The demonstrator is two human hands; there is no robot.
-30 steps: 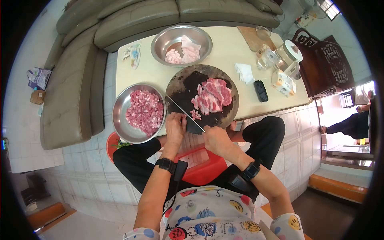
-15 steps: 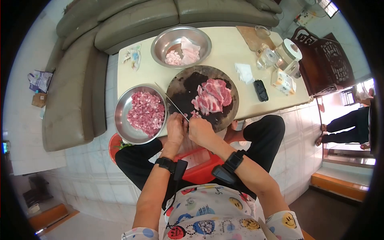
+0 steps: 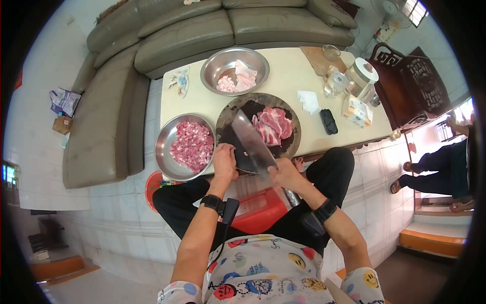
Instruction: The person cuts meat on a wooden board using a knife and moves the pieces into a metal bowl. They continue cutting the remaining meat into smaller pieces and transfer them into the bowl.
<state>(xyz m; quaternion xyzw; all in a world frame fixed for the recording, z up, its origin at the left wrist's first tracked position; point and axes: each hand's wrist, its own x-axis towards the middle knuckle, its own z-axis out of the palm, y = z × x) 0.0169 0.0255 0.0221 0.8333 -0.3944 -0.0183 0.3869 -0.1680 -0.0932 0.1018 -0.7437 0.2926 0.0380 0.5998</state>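
Observation:
My right hand [image 3: 287, 175] is closed round the handle of a broad cleaver [image 3: 253, 142], its blade tilted over the round dark chopping board [image 3: 230, 109]. Slabs of raw meat [image 3: 273, 125] lie on the board's right part, and a small scrap lies near its middle. My left hand [image 3: 224, 161] is at the board's lower left edge, fingers curled together; what they hold, if anything, is hidden. Just left of it, a steel bowl [image 3: 164, 156] holds diced meat [image 3: 192, 146].
A second steel bowl [image 3: 208, 76] with pale fat pieces stands behind the board. Tissues [image 3: 308, 102], a black object [image 3: 329, 121], a tissue pack [image 3: 357, 111] and a glass kettle [image 3: 362, 76] are on the right. A red stool [image 3: 258, 210] is between my legs. Another person [image 3: 438, 169] stands far right.
The cleaver has swung from edge-on to showing its broad side, and my right hand has moved right with it. Small meat pieces near my fingers no longer show there.

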